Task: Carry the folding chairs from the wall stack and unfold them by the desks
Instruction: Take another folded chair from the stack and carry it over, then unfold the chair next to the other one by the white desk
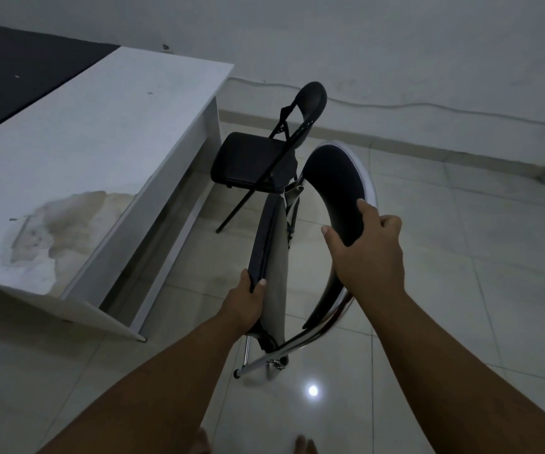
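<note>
Glossy tiles (428, 290) underlie chrome-framed chair (336, 191), both hands gripping.

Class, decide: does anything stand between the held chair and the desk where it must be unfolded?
Nothing visible: bare floor separates the held chair from the desk. An unfolded black chair stands just beyond, at the desk's far end.

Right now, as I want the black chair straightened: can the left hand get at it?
Probably not: the left hand grips the chrome chair's seat, and that chair stands between it and the black chair.
</note>
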